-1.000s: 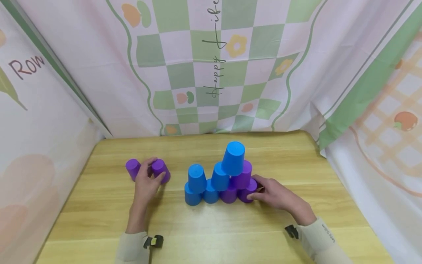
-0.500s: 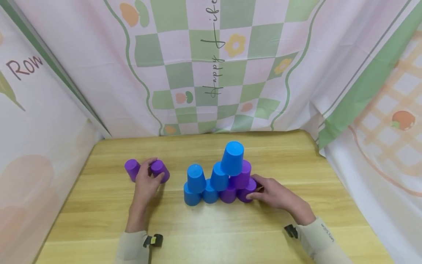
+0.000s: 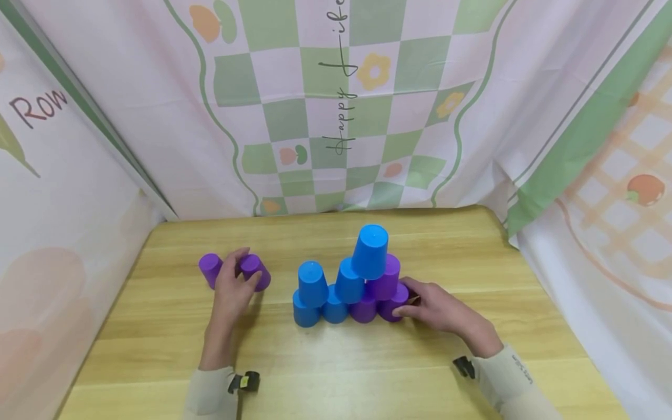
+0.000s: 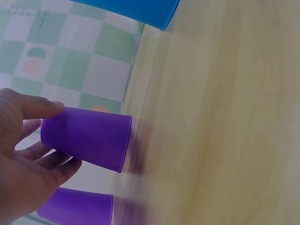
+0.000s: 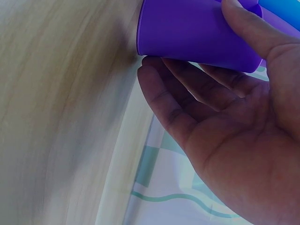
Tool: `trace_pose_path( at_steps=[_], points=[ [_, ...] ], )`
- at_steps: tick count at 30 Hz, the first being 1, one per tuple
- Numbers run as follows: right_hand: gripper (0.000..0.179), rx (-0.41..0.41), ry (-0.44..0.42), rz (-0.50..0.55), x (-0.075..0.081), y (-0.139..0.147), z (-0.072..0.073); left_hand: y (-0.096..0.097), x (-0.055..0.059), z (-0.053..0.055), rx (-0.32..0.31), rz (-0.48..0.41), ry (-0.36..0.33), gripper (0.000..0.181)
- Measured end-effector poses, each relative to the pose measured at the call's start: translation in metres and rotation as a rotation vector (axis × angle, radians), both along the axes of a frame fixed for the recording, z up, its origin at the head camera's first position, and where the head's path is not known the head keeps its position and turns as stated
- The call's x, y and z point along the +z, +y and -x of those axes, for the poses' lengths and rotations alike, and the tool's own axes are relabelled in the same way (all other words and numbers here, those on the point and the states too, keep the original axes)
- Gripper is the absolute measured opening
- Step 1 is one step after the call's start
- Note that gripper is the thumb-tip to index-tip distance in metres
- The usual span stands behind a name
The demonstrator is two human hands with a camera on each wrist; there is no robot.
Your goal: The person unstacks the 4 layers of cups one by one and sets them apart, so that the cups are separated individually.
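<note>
My left hand (image 3: pixel 229 294) holds an upside-down purple cup (image 3: pixel 252 265) by its sides, thumb on one side and fingers on the other. A second purple cup (image 3: pixel 211 265) stands just left of that hand. At mid-table rises a stack of upside-down cups, its bottom row blue on the left and purple on the right. My right hand (image 3: pixel 440 306) grips the row's rightmost purple cup (image 5: pixel 197 35), thumb at the front and fingers along the side. One blue cup (image 3: pixel 312 283) sits up at the left; a blue cup (image 3: pixel 371 251) tops a blue and a purple cup (image 3: pixel 387 283).
The wooden table (image 3: pixel 325 373) carries all the cups. Behind it hangs a green-and-white checked curtain (image 3: pixel 325 116), with more printed cloth (image 3: pixel 68 245) at both sides. Table surface shows between the left cups and the stack.
</note>
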State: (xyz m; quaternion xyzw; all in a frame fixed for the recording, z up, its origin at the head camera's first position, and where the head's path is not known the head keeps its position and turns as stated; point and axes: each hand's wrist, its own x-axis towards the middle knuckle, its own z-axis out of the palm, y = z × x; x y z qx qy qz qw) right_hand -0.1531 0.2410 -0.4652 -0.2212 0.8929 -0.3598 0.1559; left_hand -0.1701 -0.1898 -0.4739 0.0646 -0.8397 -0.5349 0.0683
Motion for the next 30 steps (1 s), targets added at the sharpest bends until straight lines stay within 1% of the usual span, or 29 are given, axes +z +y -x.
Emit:
trace_pose_path(
  at_steps=[11,20,25,30],
  points=[
    [0.038,-0.016,-0.032,0.000,0.002,0.000,0.000,0.001,0.003,-0.002,0.001,-0.004,0.005,0.059],
    [0.038,-0.018,-0.033,0.003,0.002,0.000,0.000,0.001,0.006,-0.005,-0.004,-0.023,0.047,0.056],
    [0.038,-0.011,-0.015,0.003,0.001,0.000,0.000,0.000,0.009,-0.007,0.010,-0.030,0.057,0.053],
    [0.038,-0.010,-0.015,0.005,0.001,0.000,-0.001,0.000,0.014,-0.009,0.025,-0.022,0.096,0.050]
  ],
)
